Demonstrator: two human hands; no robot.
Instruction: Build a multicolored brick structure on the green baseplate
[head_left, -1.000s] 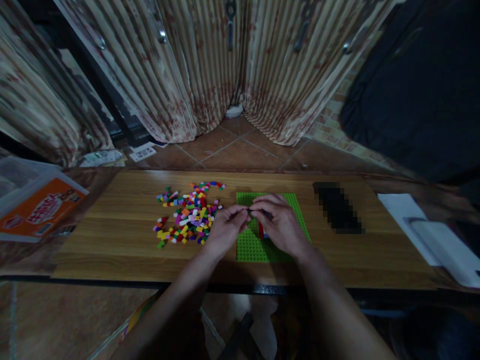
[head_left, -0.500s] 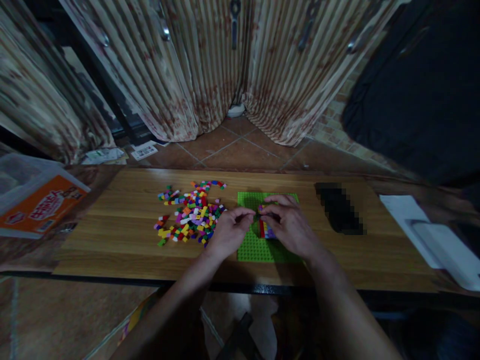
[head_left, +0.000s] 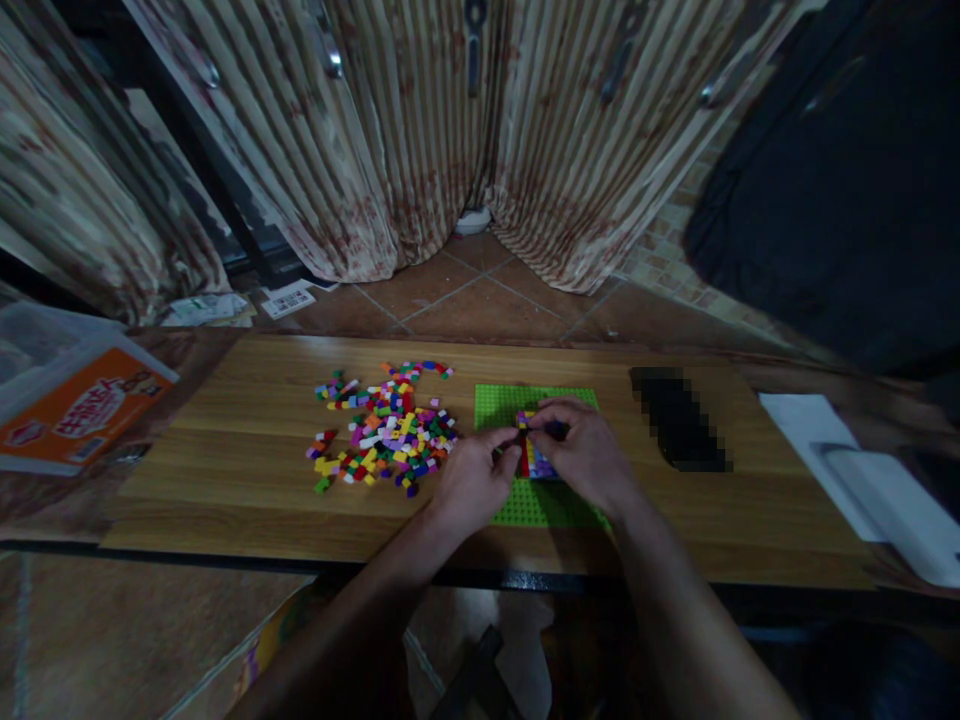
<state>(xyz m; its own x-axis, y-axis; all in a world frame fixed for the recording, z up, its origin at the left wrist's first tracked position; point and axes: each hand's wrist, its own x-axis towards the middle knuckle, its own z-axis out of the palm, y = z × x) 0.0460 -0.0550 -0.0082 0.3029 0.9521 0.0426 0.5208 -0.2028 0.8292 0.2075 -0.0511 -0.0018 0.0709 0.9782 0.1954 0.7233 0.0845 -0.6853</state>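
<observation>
Inward bend the left hand [head_left: 477, 478] and right hand [head_left: 589, 455], below centre frame, fingers curled, their hold I can't tell, at a red-edged, multicoloured brick block [head_left: 538, 466].

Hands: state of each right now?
Left hand: by the left edge of the built bricks; cannot tell whether it holds anything.
Right hand: over those bricks; grip hidden, cannot tell.

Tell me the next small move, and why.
Probably a gentle downward press with the left hand: its fingertips are at the left edge of the low, multicoloured plastic-brick build on the green, studded plastic baseplate, while the right hand covers the build's right side. Actual contact is too dark to confirm.
</observation>
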